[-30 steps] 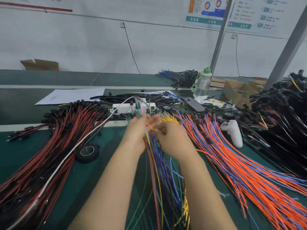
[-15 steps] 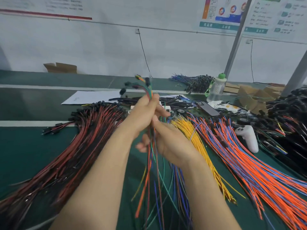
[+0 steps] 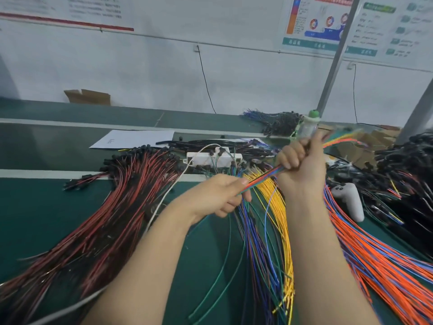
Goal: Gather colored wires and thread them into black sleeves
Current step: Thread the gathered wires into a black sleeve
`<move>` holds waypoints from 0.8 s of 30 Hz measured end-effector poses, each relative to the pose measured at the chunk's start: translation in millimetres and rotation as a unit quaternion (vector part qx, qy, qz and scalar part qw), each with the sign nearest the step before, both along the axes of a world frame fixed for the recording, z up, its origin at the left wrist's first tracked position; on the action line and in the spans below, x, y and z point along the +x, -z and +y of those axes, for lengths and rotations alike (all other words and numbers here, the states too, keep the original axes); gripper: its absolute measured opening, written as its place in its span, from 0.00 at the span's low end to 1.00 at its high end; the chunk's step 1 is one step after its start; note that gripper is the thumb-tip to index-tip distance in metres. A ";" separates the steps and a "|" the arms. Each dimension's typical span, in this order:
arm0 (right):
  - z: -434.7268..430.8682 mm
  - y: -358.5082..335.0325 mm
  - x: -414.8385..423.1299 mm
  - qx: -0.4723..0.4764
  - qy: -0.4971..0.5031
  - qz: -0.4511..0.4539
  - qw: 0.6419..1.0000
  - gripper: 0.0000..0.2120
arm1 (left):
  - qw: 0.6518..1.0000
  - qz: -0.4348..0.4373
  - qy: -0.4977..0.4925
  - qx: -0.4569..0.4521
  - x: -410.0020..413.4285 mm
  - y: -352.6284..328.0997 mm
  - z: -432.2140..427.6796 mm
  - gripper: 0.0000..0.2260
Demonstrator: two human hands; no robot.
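Both hands are up off the table with a bundle of red, green, blue and orange wires stretched straight between them. The left hand sits lower, fingers curled, pinching the bundle at its fingertips. The right hand is higher and to the right, closed in a fist round the same bundle. Past that fist the wire ends fan out to the upper right, yellow and orange, blurred. Under the hands lie the loose heaps: yellow wires below the right wrist, blue wires just left of them, a few green wires curving over the mat between the forearms. An orange heap mixed with blue spreads to the right. On the left lies a wide sweep of red wires with black tips at the far end, and a white cable crosses it up to a power strip beyond the hands. A white controller lies beside the orange heap, near a dark tangle at the right edge, too jumbled for me to make out. Further back I see a sheet of paper, a bottle with a green cap partly behind the right hand, and a cardboard box against the wall.
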State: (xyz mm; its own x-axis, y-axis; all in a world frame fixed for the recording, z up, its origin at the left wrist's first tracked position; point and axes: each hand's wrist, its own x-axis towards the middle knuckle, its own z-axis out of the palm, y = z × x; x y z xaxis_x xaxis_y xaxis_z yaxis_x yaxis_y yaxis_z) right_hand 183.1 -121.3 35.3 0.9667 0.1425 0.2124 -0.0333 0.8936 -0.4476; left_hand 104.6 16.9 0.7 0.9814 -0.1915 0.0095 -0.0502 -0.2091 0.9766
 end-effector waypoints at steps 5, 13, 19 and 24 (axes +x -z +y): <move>6.4 26.5 -6.0 -0.029 -0.087 0.054 0.994 0.23 | 0.998 -0.024 -0.026 0.056 14.9 5.8 -3.3 0.14; -13.1 37.9 6.7 -0.004 -0.003 0.047 0.999 0.22 | 0.973 0.119 -0.093 -0.173 2.9 43.9 30.9 0.16; 6.2 42.5 2.6 -0.083 0.020 0.062 0.994 0.20 | 0.863 0.087 -0.284 -0.409 18.4 57.6 0.2 0.14; 39.4 57.0 -14.2 -0.126 -0.036 0.059 0.990 0.20 | 0.860 0.086 -0.290 -0.411 29.7 54.1 -23.8 0.12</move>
State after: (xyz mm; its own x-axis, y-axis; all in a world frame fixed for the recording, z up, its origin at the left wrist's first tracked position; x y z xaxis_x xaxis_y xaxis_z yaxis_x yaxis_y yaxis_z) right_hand 168.9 -81.9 -21.7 0.9679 0.2469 0.0468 -0.1594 0.7470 -0.6455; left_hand 134.2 -6.9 -53.5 0.9101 0.3325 -0.2474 -0.0099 0.6142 0.7891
